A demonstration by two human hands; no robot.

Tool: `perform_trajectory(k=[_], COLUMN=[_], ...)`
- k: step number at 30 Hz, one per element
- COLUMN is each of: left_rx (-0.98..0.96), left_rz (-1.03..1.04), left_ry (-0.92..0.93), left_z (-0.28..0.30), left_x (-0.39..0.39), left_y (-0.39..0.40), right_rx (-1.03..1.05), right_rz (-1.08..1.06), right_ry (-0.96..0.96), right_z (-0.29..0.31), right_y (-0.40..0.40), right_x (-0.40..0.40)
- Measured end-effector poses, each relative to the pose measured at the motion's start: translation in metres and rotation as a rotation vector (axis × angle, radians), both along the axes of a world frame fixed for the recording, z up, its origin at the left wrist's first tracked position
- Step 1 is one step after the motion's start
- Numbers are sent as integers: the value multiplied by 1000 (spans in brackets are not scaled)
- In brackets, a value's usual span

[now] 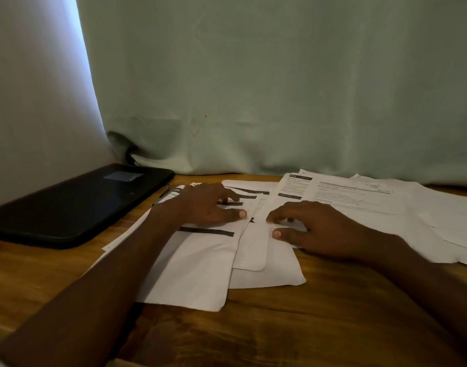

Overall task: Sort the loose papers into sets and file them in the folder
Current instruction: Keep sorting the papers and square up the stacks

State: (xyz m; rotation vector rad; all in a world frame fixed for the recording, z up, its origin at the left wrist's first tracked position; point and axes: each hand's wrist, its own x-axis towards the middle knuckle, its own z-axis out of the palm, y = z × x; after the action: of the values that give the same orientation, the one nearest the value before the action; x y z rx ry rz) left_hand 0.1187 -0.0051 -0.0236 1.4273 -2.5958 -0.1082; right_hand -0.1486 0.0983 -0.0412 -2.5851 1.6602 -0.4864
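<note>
Both my hands lie palm-down, fingers spread and gripping nothing: left hand (206,205) and right hand (314,229) press the papers (200,271) beside the black folder (76,202) on the table (280,327).

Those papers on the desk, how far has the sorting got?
Early on. Nothing looks filed: the black folder lies closed at the left. In hand: the left hand and right hand rest flat on the overlapping white sheets. Left: the printed pages on the right, spread loose, then filing everything.
</note>
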Motion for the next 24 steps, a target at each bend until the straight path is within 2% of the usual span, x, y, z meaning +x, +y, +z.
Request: perform_trajectory(k=[4,9,11,17,24], left_rx=[-3,149,184,103,133], left_rz=[28,-36,-65,-82,-118], left_ry=[-72,78,82,44,11], left_z=[3,0,0,-4,-12], left_x=[3,-8,-11,-14,-18], left_y=[2,3,5,3,-5], right_rx=[-34,-33,-24,-34,17], right_rz=[-46,-32,-32,-62,-115], right_ry=[6,3,-18,-48,87], right_z=[2,-6,-5,0,2], right_y=[3,1,-1,1,4], right_x=[-4,-3,-3,-4,13])
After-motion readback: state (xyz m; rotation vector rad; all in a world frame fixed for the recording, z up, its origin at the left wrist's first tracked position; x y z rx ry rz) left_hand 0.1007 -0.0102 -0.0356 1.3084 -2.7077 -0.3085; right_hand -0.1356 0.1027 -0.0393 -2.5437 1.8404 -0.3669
